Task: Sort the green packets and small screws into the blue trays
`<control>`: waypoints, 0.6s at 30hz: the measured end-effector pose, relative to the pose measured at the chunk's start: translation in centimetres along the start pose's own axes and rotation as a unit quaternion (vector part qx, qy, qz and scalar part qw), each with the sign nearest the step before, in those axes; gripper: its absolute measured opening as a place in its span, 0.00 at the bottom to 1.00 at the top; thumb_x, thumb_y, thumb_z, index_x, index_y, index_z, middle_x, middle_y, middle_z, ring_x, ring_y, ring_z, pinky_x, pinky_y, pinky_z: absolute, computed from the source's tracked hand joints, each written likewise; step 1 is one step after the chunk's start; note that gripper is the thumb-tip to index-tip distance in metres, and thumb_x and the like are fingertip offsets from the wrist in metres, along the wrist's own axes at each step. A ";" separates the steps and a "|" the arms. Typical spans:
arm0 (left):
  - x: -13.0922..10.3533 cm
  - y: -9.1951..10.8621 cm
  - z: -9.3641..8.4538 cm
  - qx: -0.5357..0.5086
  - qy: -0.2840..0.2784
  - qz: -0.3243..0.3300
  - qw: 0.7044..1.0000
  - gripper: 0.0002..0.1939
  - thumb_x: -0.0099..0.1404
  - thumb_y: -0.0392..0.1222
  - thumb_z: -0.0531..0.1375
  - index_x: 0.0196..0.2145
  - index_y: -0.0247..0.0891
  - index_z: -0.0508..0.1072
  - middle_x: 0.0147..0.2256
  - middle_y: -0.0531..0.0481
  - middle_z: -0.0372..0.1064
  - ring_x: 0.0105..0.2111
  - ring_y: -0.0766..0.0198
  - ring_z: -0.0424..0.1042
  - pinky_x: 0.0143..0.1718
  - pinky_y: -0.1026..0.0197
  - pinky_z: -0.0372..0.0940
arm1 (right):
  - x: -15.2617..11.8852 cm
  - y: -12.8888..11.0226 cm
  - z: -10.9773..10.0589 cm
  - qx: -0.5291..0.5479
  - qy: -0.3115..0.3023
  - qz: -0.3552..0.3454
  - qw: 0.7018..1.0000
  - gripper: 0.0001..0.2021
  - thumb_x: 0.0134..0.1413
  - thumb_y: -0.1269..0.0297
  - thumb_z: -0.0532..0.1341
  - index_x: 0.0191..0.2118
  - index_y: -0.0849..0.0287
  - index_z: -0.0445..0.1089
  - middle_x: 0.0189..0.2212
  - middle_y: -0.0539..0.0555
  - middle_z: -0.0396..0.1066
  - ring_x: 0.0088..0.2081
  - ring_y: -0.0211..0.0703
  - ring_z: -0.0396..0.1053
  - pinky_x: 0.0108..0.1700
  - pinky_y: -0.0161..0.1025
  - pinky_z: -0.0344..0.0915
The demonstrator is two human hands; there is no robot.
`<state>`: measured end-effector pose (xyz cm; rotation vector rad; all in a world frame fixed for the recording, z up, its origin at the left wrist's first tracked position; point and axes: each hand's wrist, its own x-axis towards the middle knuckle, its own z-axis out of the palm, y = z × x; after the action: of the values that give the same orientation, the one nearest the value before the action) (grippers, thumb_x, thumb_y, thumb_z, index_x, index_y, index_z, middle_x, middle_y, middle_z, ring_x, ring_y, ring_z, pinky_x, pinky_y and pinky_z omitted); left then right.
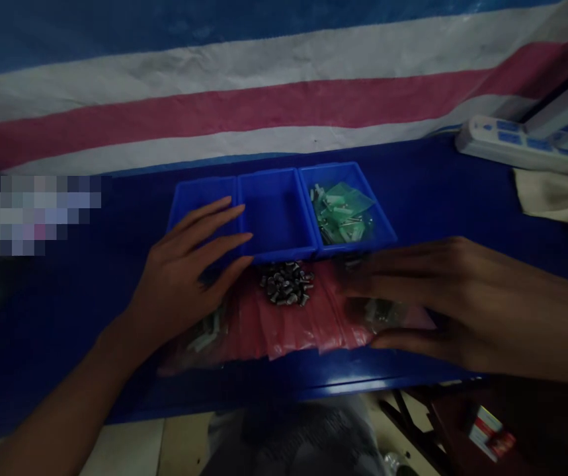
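At centre-left, the left hand (179, 271) hangs over the front of the left blue tray (199, 192), its fingers loosely spread with nothing seen between them. At lower centre, small metal pieces (287, 285) lie heaped on the red plastic bags (288, 330), just below the middle tray (271, 211), while at centre-right the right hand (437, 291) (rather blurred) is over the bags' right end, thumb and fingers apart; whether it grips anything, I cannot tell.

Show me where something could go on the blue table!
Bare blue tabletop lies between the row of blue plastic bins and the white rectangular power strip, and also left of the left hand. It's crowded in front of the bins: small shiny metal pieces on red plastic bags, plus the right hand.
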<state>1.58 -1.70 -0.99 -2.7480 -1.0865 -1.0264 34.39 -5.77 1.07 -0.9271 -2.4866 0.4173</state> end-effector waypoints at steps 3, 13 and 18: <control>-0.3 -0.2 0.1 -0.033 -0.016 -0.011 0.999 0.09 0.72 0.39 0.68 0.48 0.52 0.82 0.55 0.54 0.80 0.58 0.52 0.79 0.61 0.43 0.78 | -1.3 0.7 0.9 -0.046 -0.135 -0.023 0.990 0.25 0.59 0.68 0.71 0.61 0.45 0.74 0.63 0.54 0.76 0.52 0.55 0.82 0.43 0.47 0.81; -0.1 0.3 0.1 0.017 0.040 0.048 0.998 0.09 0.73 0.33 0.66 0.46 0.47 0.81 0.48 0.52 0.84 0.49 0.57 0.84 0.52 0.52 0.82 | 2.1 1.8 -0.3 0.097 -0.095 -0.051 0.989 0.04 0.69 0.67 0.66 0.42 0.56 0.80 0.38 0.51 0.80 0.37 0.39 0.81 0.39 0.34 0.74; 0.1 2.1 -0.1 0.043 0.108 0.144 0.983 0.21 0.68 0.27 0.69 0.57 0.34 0.76 0.55 0.37 0.79 0.55 0.54 0.80 0.57 0.52 0.78 | 4.0 -0.2 -0.4 0.081 0.118 -0.020 0.989 0.07 0.65 0.60 0.71 0.36 0.55 0.78 0.28 0.47 0.76 0.27 0.36 0.72 0.31 0.36 0.66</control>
<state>2.83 -3.21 -0.37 -2.5499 -0.6643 -1.1674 31.79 -3.17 2.68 -0.8092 -2.2172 0.4604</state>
